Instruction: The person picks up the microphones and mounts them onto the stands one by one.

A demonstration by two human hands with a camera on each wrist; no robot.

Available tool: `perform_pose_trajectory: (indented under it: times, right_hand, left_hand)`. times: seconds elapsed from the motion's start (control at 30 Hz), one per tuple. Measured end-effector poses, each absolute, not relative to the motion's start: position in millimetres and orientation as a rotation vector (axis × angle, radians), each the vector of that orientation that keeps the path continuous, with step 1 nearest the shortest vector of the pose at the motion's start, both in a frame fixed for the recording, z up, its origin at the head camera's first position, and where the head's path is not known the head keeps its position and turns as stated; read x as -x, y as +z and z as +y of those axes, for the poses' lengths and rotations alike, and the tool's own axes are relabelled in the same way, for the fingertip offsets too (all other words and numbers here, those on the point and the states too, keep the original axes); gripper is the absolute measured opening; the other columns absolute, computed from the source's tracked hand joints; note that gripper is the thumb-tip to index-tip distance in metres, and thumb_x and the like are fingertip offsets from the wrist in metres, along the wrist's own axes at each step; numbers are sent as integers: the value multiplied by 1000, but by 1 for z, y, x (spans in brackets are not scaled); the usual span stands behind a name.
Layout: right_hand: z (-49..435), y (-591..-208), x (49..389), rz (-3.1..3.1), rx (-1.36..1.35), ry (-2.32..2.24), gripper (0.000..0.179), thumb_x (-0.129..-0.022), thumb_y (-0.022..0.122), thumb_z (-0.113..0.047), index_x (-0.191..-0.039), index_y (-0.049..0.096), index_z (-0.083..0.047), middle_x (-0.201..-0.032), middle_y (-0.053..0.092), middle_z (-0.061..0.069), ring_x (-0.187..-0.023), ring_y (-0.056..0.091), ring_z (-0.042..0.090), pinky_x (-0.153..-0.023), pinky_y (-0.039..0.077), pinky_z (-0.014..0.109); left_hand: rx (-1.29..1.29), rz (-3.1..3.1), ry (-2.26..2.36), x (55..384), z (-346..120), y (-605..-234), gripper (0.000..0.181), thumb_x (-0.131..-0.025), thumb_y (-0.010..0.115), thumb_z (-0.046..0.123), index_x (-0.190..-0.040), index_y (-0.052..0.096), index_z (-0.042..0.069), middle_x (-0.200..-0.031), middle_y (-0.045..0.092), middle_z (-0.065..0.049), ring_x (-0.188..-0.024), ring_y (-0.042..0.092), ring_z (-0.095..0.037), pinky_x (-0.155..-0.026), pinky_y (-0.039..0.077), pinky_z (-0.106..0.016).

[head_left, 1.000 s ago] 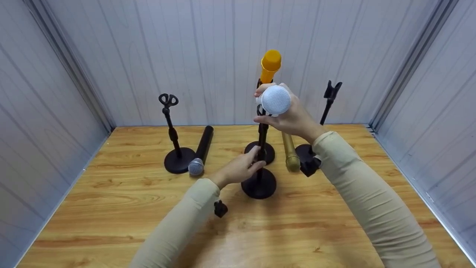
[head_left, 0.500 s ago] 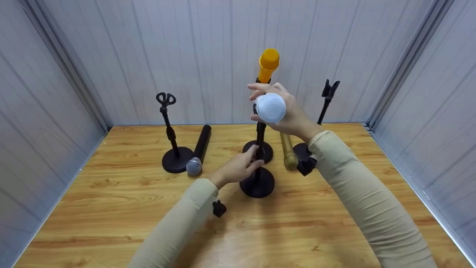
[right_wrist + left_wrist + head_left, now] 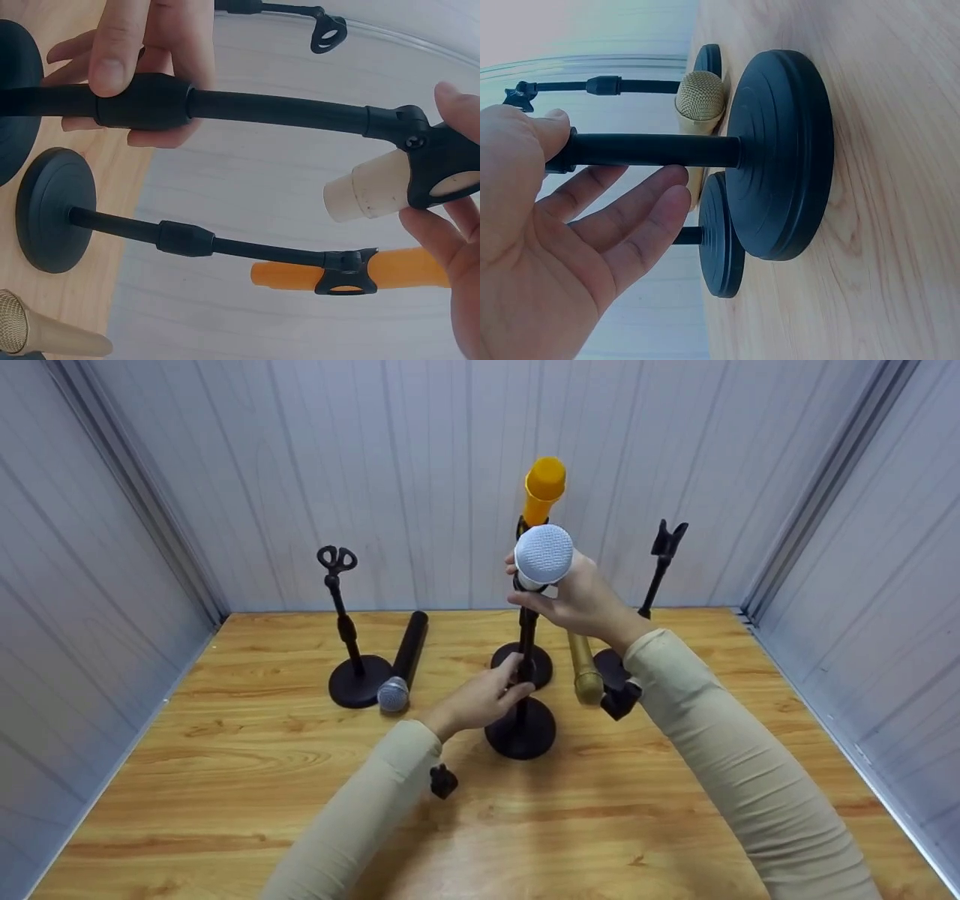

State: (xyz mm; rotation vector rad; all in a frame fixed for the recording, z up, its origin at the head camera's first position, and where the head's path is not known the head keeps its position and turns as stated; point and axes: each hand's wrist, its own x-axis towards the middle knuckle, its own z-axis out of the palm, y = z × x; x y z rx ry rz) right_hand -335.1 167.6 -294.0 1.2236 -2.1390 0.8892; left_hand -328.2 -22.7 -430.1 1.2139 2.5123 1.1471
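Note:
The white microphone leans head-up in the black clip atop the front microphone stand; its tail end sticks out below the clip in the right wrist view. My right hand grips the microphone at the clip, thumb and fingers on opposite sides. Lower down, my left hand holds the stand's pole at the collar, thumb on one side and fingers on the other. The stand's round base rests on the table. Directly behind, an orange microphone sits in the clip of another stand.
On the left, a bare stand stands beside a black microphone lying on the wooden table. A gold microphone lies to the right, near another bare stand. Pale panel walls enclose the back and sides.
The white microphone dipped toward the stand's clip, then its head tipped up and slightly left. My right fingers spread, then closed in around it. My left hand stayed on the pole.

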Motion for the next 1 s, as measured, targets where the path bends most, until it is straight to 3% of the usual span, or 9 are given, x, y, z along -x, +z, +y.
perform_pose_trajectory:
  times: [0.23,0.5,0.67,0.8,1.0]
  right_hand:
    - [168,-296,336,-2133,-1268,955,37,-92,77,-11,-122,61,4,-121,65,13,-112,63,29,-101,49,38]
    - [176,-296,335,-2188,-1274,1063,42,-93,75,-12,-131,62,-2,-144,55,8,-126,58,29,-103,48,37]
    - [181,-297,333,-2189,-1299,1094,53,-94,74,-8,-142,54,1,-144,55,12,-133,52,25,-104,47,39]
    - [187,-299,328,-2186,-1295,1085,53,-95,73,-8,-142,51,2,-142,53,14,-133,51,25,-105,46,41]
    - [203,-303,321,-2206,-1196,1152,60,-95,73,-12,-148,46,-3,-147,49,8,-137,47,21,-106,46,42]
  left_hand:
    - [-1224,2504,1172,328,-22,-431,37,-110,47,30,-138,41,7,-114,67,-12,-104,67,-24,-88,53,-40]
    - [-1187,2483,1186,330,-22,-430,38,-109,49,25,-142,40,8,-115,69,-9,-106,69,-23,-90,54,-38]
    - [-1212,2453,1204,331,-23,-427,36,-109,50,25,-137,43,3,-117,68,-12,-108,68,-24,-90,54,-38]
    - [-1218,2452,1218,331,-24,-424,34,-108,53,23,-134,47,2,-117,68,-11,-108,68,-21,-91,53,-37]
    - [-1158,2486,1232,328,-27,-419,39,-107,56,24,-139,51,3,-118,69,-6,-106,68,-15,-93,53,-36]
